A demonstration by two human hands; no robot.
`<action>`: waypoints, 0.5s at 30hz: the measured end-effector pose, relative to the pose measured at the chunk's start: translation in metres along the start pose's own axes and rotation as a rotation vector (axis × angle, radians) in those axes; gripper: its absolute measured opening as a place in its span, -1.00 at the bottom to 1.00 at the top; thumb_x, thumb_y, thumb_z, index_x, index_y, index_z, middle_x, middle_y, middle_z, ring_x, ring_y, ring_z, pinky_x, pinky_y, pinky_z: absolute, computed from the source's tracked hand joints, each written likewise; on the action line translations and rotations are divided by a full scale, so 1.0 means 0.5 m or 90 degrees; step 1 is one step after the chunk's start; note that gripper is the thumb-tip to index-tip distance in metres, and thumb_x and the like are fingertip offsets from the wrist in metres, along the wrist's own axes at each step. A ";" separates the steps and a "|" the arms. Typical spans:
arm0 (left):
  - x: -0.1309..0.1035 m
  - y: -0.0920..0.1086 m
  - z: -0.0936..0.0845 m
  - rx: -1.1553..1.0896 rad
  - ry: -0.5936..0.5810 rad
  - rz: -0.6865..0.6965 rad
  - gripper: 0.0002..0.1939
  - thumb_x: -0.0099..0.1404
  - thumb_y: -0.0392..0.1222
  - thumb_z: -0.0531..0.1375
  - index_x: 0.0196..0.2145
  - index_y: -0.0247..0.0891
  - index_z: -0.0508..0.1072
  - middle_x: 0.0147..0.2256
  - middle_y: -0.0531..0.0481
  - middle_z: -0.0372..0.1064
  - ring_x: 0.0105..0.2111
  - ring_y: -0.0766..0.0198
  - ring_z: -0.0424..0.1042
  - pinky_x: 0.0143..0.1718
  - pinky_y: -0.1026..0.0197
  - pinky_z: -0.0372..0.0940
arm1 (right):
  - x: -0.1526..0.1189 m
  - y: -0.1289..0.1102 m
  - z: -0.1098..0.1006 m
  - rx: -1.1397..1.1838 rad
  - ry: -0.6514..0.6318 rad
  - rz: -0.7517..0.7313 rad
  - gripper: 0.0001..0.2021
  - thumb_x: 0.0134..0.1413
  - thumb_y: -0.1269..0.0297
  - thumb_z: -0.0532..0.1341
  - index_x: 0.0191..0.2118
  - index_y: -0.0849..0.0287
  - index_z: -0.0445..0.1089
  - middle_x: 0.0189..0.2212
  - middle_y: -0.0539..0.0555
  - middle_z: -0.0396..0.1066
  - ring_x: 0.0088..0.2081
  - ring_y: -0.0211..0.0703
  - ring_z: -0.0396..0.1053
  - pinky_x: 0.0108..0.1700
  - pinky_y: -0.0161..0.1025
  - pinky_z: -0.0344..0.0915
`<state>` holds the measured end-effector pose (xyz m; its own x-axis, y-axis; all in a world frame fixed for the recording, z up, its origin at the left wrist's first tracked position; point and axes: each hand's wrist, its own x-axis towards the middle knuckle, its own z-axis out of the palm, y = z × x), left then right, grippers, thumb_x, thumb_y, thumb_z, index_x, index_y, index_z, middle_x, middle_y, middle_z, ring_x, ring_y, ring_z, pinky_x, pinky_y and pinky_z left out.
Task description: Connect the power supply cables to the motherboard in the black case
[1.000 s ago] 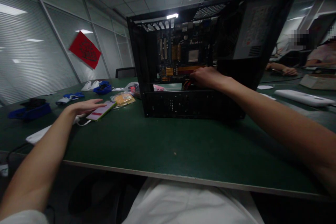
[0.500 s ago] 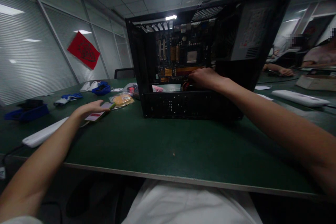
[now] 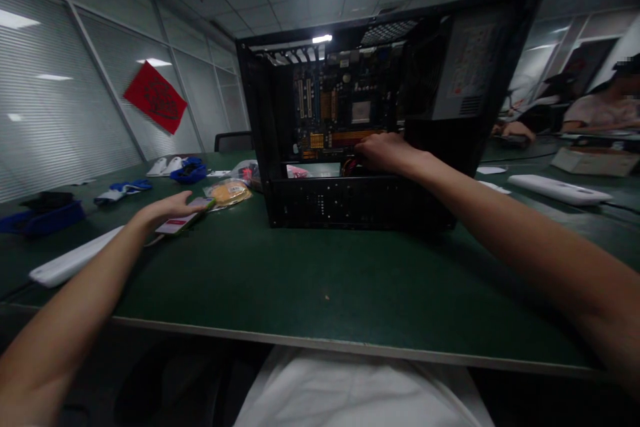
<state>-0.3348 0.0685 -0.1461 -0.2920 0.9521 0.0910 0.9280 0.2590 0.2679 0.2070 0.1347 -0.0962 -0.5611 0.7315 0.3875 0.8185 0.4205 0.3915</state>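
A black computer case [image 3: 325, 203] stands on the green table with its side panel off. Inside it a motherboard [image 3: 340, 93] shows, and a grey power supply [image 3: 463, 70] sits at the upper right. My right hand [image 3: 385, 150] reaches into the lower part of the case, its fingers closed around a bundle of coloured wires [image 3: 349, 167] just below the orange memory slots. My left hand [image 3: 173, 205] rests over a phone-like device with a lit screen [image 3: 175, 223] on the table, thumb stretched out. Its other fingers are partly hidden.
Left of the case lie plastic bags [image 3: 233, 193], blue-and-white gloves [image 3: 123, 191], blue bins [image 3: 45, 213] and a white power strip [image 3: 77, 257]. On the right are another power strip [image 3: 560, 190], a cardboard box [image 3: 595, 160] and other people. The table's front edge [image 3: 300, 340] is close to me.
The view has shifted slightly, so the case appears a little lower and further left. Both hands keep nearly the same places on the device and the wires.
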 end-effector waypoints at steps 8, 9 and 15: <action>-0.020 0.029 -0.004 0.078 -0.050 -0.047 0.07 0.05 0.16 0.21 0.36 -0.59 0.07 0.35 -0.50 0.03 0.32 -0.28 0.13 0.25 -0.06 0.17 | 0.001 0.001 -0.001 0.013 0.018 0.009 -0.64 0.29 0.30 0.10 0.12 0.30 0.40 -0.05 0.35 0.51 -0.12 0.12 0.50 -0.16 -0.12 0.32; -0.019 0.029 -0.006 0.082 -0.052 -0.044 0.06 0.07 0.16 0.20 0.36 -0.59 0.06 0.35 -0.49 0.02 0.33 -0.25 0.13 0.26 -0.05 0.15 | 0.003 0.003 0.002 0.016 0.017 0.004 -0.64 0.29 0.30 0.10 0.12 0.29 0.40 -0.05 0.34 0.51 -0.12 0.13 0.49 -0.17 -0.11 0.32; 0.000 0.012 -0.003 0.110 -0.053 -0.034 0.05 0.10 0.22 0.18 0.34 -0.63 0.10 0.34 -0.50 0.04 0.31 -0.20 0.17 0.27 0.00 0.14 | 0.010 0.017 0.016 0.065 0.051 -0.108 -0.58 0.21 0.31 0.23 0.18 0.15 0.41 0.08 0.29 0.37 0.09 0.17 0.32 -0.04 -0.10 0.30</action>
<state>-0.3294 0.0696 -0.1428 -0.3282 0.9446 -0.0004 0.9397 0.3266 0.1013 0.2123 0.1463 -0.0976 -0.6968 0.6024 0.3892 0.7172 0.5893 0.3720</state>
